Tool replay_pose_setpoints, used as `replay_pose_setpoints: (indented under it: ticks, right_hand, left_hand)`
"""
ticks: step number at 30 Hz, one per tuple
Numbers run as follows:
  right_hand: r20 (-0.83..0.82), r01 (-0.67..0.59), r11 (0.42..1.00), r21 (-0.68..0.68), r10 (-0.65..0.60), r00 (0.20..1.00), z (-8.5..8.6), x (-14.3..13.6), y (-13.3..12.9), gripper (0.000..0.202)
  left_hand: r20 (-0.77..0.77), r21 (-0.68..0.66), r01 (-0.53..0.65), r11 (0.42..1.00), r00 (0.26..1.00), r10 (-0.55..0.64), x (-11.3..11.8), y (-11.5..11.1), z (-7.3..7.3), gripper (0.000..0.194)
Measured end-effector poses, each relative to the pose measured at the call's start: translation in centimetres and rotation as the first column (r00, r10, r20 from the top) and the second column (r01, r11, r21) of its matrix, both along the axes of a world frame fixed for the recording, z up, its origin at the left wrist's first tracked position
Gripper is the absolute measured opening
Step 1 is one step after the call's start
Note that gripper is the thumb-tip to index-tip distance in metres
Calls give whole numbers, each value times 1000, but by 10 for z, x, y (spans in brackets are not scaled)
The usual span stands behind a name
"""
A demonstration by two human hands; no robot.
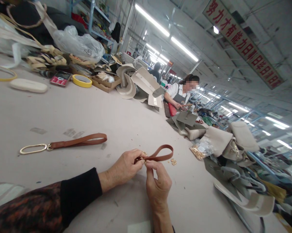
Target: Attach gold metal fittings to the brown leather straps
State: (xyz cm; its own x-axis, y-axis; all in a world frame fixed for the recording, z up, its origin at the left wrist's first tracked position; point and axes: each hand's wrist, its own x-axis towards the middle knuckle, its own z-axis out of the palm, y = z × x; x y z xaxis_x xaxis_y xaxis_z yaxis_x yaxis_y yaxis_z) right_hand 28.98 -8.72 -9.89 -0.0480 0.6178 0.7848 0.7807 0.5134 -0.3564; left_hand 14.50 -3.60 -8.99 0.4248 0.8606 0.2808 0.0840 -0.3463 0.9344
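A brown leather strap (164, 157) with a looped end is pinched in my left hand (123, 166), its loop pointing right. Thumb and forefinger of my right hand (158, 181) close at the strap's near end, on something small that is mostly hidden by the fingertips. Just right of the loop lies a little pile of small gold pieces (173, 161), and a few more show behind my left fingertips. Farther left on the table rests a second brown strap (80, 141), joined to a long oval gold ring (33, 149).
Along the table's (87, 110) far edge sit a yellow tape roll (82, 81), a cardboard box (106, 84), a pale case (28, 85) and beige leather pieces. A bag of gold parts (197, 152) lies right. A person (180, 94) stands beyond.
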Motion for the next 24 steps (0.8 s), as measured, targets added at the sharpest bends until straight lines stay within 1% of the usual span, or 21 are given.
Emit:
replay_pose_setpoints:
  ticks: [4,8,12,14,17,19,21,24]
  right_hand:
    - [-31,21,999,-29,-22,999,0,-1,-1,18]
    - [-93,53,996,-70,-59,994,-1,-1,0,12]
    - [-216,50,986,-159,-84,973,-4,-1,1,2]
    - [-303,24,978,-206,-87,949,-6,-1,1,4]
    - [-421,-27,970,-241,-79,904,-9,0,1,9]
    - [-462,-48,965,-257,-79,883,-10,0,0,11]
    - [-459,-45,962,-270,-88,884,-9,0,-1,11]
    - [-401,-37,960,-276,-79,913,-8,-2,-3,6]
  left_hand:
    - [-4,19,12,1000,1000,-12,0,0,0,19]
    - [-15,61,15,998,1000,-14,0,1,-2,21]
    - [-19,84,24,996,1000,-22,0,1,-1,21]
    - [-13,82,36,996,999,-35,0,0,0,21]
    - [-1,47,82,995,997,-83,-1,-2,3,23]
    - [11,12,112,994,994,-112,-2,-3,4,21]
    - [30,-25,109,994,994,-108,-2,-4,4,17]
    - [57,-113,84,990,995,-77,-1,-4,1,15]
